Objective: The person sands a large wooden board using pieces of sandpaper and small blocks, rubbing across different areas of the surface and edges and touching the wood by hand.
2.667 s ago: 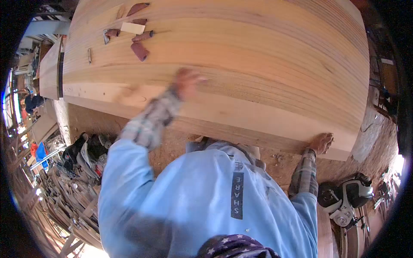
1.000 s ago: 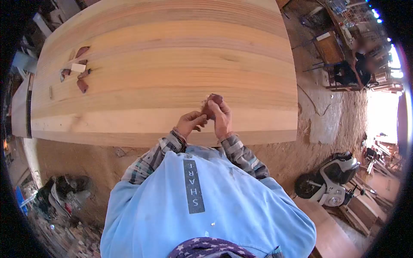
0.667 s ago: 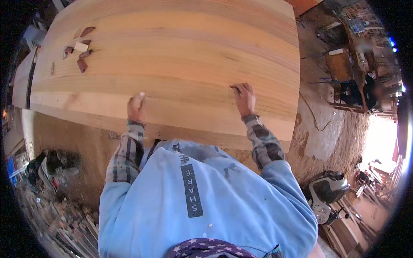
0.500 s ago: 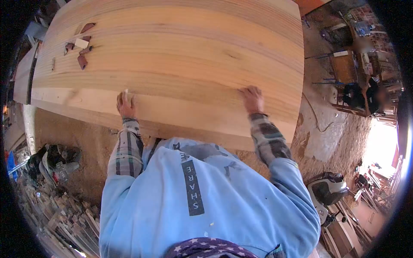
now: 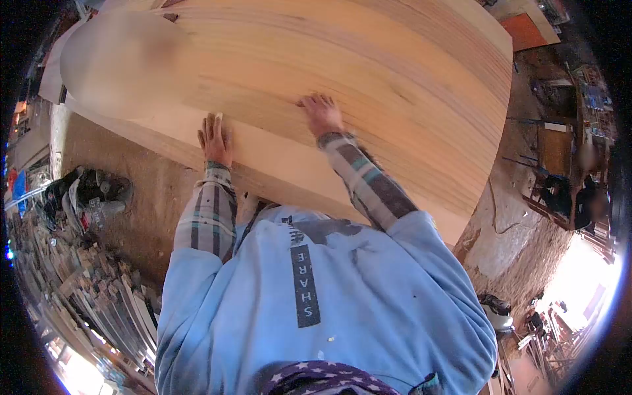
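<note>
On the broad wooden panel (image 5: 368,59), my left hand (image 5: 216,139) lies open near the front edge, its fingers apart and flat. A pale spot shows at one fingertip. My right hand (image 5: 321,116) is farther in on the panel, to the right of the left hand. Its fingers are closed and bent down on the wood, with a thin dark edge of the sandpaper at the fingertips; the rest is under the hand. One small dark reddish piece (image 5: 170,17) shows near the top edge of the view. A blurred patch covers the panel's left part.
Stacked wood strips (image 5: 99,283) fill the lower left, below a dark motorbike (image 5: 85,194). Part of another motorbike (image 5: 497,313) is at the lower right. A blurred person (image 5: 588,204) is at the far right beside a brown board (image 5: 554,150).
Both hands were together on the reddish-brown sandpaper, then parted onto the panel. The right hand has since moved left, nearer the left hand. The view has turned, and the loose pieces are mostly hidden.
</note>
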A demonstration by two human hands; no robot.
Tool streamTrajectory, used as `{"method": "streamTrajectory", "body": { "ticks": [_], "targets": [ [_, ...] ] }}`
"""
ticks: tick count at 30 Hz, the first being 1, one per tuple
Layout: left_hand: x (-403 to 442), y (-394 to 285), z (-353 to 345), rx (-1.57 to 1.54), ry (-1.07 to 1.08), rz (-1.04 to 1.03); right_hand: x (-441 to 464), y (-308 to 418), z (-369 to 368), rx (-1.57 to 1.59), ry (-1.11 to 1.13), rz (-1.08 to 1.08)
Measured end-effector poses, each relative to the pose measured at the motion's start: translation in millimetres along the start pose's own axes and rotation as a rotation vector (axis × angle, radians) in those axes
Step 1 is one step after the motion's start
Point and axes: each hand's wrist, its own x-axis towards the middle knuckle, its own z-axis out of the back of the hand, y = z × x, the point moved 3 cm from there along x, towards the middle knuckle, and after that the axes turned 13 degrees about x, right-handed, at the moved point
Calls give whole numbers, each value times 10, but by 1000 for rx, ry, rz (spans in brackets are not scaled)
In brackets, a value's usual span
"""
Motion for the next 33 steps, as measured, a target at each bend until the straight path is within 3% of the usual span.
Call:
{"method": "streamTrajectory", "body": {
  "ticks": [2,3,4,6,8,11,13,15,16,17,19,20,22,24,25,26,27,28,30,33],
  "targets": [
    [107,199,-31,23,18,78,-566,-647,-50,-177,-259,267],
    [142,310,-67,48,36,161,-977,-1067,70,-239,-235,223],
    [184,420,-121,32,26,203,-1301,-1064,520,-382,-115,38],
    [250,395,-53,56,33,224,-1964,-1363,1065,-26,-276,-217],
    [286,443,-53,84,9,226,-2197,-1259,1381,-182,-325,-299],
    [280,465,-55,64,-3,239,-1819,-1226,828,-171,-344,-115],
    [270,442,-6,64,11,239,-1131,-994,269,-110,-240,-9],
    [292,445,-5,69,19,230,-295,-359,-156,-193,-215,263],
    [285,435,-1,52,3,231,121,-108,-367,-61,-313,349],
    [276,433,-11,33,-14,233,479,297,-368,45,-103,189],
    [273,423,11,39,-15,229,904,687,-462,15,-76,70],
    [273,421,29,35,-23,213,794,594,-511,15,-69,59],
    [280,423,32,26,-7,225,469,174,-512,29,-171,278],
    [282,447,-34,15,-9,276,-308,-550,-248,-209,-220,220],
    [277,454,-99,31,-25,259,-626,-558,235,-58,-92,83],
    [278,472,-126,51,-44,241,-938,-725,519,-230,-86,64],
    [265,480,-114,52,-48,266,-1233,-889,759,-150,-249,-34],
    [260,449,-104,57,-45,255,-1434,-898,948,-232,-235,-63],
    [281,414,-86,63,-42,261,-1321,-849,986,-315,-214,-77],
    [282,366,-17,53,-14,269,-671,-509,471,-195,-161,157]
  ]
}}
